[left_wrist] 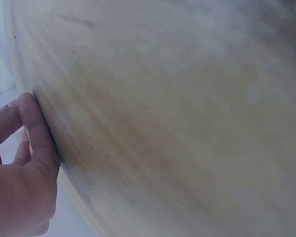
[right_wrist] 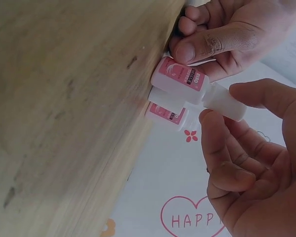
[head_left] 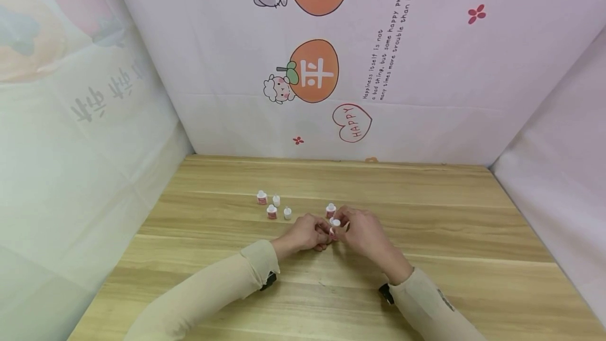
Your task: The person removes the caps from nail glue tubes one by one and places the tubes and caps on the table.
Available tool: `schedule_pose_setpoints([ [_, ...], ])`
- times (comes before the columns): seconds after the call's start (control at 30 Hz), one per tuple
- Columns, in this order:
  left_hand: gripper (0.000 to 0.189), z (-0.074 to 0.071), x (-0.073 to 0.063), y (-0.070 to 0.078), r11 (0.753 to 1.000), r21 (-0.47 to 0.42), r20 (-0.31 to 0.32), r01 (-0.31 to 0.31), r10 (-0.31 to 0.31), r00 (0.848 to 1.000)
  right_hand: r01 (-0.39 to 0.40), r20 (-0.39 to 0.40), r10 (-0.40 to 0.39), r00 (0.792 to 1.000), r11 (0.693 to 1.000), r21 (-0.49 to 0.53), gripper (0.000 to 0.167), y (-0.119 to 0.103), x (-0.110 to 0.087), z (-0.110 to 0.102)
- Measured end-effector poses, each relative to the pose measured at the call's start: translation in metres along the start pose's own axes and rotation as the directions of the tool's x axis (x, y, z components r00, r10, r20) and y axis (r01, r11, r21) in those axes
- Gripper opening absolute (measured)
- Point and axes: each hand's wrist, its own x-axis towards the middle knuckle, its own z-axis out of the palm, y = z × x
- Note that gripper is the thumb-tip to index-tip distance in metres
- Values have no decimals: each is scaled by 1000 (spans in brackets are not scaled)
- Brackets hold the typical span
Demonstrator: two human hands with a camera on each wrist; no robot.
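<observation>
A small white bottle with a pink label (right_wrist: 180,76) stands on the table. My left hand (head_left: 307,233) holds it low down, thumb against the label in the right wrist view. With thumb and fingertips, my right hand (head_left: 364,230) pinches the white cap (right_wrist: 226,101) at the bottle's top. Just behind are a loose white cap (right_wrist: 164,98) and a second pink-labelled bottle (head_left: 330,212). In the left wrist view my left hand (left_wrist: 27,173) rests at the table surface, and the bottle is hidden there.
Left of my hands stand two more small bottles, one farther back (head_left: 262,198) and one nearer (head_left: 272,213). Beside them are two white caps with thin tips, a far one (head_left: 276,202) and a near one (head_left: 287,214). A printed cloth wall (head_left: 416,136) rises behind the wooden table (head_left: 227,172).
</observation>
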Motion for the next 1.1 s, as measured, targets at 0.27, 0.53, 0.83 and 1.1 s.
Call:
schedule_pose_setpoints([
  [0.27,7,-1,0,-1,999,30,-11,-10,10,1000,-18,9,18,1000,1000,4,18,0,1,-1],
  [0.53,10,0,1,-1,999,-40,2,10,-10,1000,-2,15,3,1000,1000,-9,17,-1,1,-1],
  [0.83,7,1,0,1,1000,-21,-3,16,-16,1000,-14,7,14,1000,1000,-6,18,1,1,0],
  [1.1,6,1,1,1,1000,-27,2,14,-14,1000,4,-3,-4,1000,1000,-19,19,1,2,1],
])
